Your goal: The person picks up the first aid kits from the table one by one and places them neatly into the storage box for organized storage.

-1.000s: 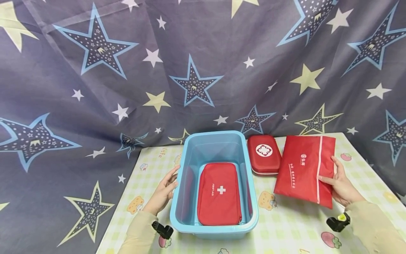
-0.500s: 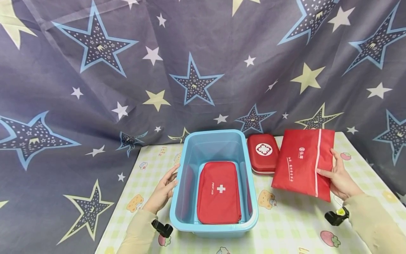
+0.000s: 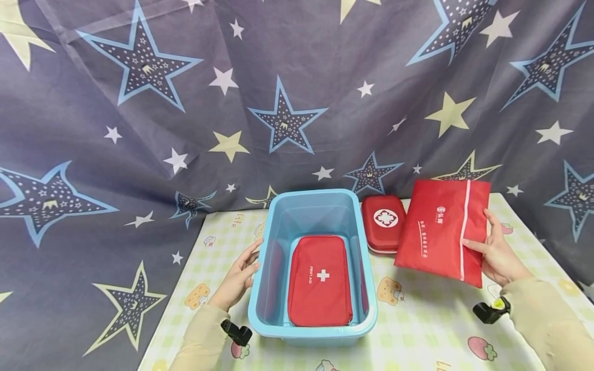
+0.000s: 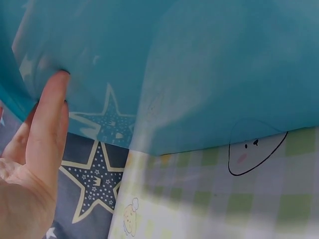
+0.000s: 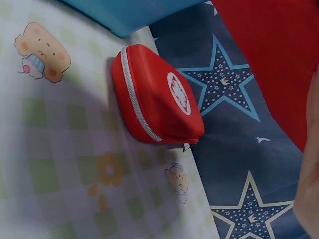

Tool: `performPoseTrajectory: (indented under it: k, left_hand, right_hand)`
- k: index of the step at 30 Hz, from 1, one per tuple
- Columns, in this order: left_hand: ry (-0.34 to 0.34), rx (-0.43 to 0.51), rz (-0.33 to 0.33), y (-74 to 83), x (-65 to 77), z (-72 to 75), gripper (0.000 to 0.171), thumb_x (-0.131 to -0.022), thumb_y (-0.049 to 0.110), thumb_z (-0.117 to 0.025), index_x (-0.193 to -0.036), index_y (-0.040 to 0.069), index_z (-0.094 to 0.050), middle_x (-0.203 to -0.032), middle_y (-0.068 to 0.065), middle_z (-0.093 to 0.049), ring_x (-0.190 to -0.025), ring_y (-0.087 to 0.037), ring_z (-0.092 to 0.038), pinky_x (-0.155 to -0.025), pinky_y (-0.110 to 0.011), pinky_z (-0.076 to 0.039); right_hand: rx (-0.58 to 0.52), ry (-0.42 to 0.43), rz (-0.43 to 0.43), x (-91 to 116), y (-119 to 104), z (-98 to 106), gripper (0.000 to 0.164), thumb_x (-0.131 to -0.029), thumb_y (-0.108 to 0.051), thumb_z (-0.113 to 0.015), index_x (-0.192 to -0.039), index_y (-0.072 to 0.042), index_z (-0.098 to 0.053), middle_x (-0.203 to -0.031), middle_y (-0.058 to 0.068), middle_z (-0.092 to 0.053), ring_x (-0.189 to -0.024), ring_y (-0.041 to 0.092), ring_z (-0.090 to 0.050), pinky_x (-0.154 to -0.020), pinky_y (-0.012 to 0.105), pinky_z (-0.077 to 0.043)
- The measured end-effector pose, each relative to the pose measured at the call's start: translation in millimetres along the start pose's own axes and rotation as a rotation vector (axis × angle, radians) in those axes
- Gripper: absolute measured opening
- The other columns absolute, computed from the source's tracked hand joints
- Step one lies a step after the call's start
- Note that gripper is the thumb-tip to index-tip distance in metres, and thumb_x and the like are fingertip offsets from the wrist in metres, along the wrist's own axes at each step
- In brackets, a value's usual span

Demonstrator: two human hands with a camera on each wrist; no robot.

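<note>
The tub (image 3: pixel 313 331), a pouch (image 3: pixel 320 304) inside, stands left of the case (image 3: pixel 383 235) and bag (image 3: pixel 433 237).

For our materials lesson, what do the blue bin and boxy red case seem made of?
Blue bin: likely plastic, glossy; its smooth wall carries reflections.
Boxy red case: perhaps satiny fabric or synthetic leather over a shell; its rounded form looks stiff.

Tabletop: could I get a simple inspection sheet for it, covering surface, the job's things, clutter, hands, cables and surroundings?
Surface: checked cover with cartoon prints.
Job's things: blue bin with a red FIRST AID pouch inside; red zipped case beside the bin; red bag held up off the table.
Clutter: nothing seen.
Hands: left hand touches the bin's side; right hand grips the bag.
Cables: nothing seen.
Surroundings: star-patterned curtain behind.
</note>
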State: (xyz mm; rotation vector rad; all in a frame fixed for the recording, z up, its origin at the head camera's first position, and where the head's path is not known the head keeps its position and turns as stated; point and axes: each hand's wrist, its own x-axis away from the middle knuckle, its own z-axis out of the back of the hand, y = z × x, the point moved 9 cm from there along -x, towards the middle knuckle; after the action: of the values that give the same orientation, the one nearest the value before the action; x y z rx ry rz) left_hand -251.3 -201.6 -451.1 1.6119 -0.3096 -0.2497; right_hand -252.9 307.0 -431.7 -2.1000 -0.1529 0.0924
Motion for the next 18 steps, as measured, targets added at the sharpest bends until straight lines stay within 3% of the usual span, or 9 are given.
performPoseTrajectory:
  k: [9, 18]
  left_hand:
    - [0.021, -0.004, 0.028, -1.1, -2.3, 1.2, 0.061, -0.098, 0.011, -0.046, -0.152, 0.012, -0.018, -0.13, 0.004, -0.046, -0.104, -0.007, -0.059, -0.074, -0.032, -0.058]
    - [0.012, -0.007, 0.039, -1.9, -1.8, 1.8, 0.062, -0.098, 0.012, -0.046, -0.152, 0.012, -0.017, -0.131, 0.003, -0.044, -0.105, -0.007, -0.059, -0.076, -0.033, -0.057]
  right_hand:
    - [-0.077, -0.006, 0.003, -3, -9, -11, 0.081, -0.092, 0.01, -0.046, -0.136, -0.041, 0.0, -0.106, -0.009, -0.061, -0.093, 0.01, -0.066, -0.07, 0.033, -0.059]
    - [-0.082, -0.028, 0.014, -6, -8, -28, 0.081, -0.092, 0.01, -0.046, -0.138, -0.038, 0.0, -0.109, -0.008, -0.06, -0.095, 0.01, -0.065, -0.072, 0.033, -0.059]
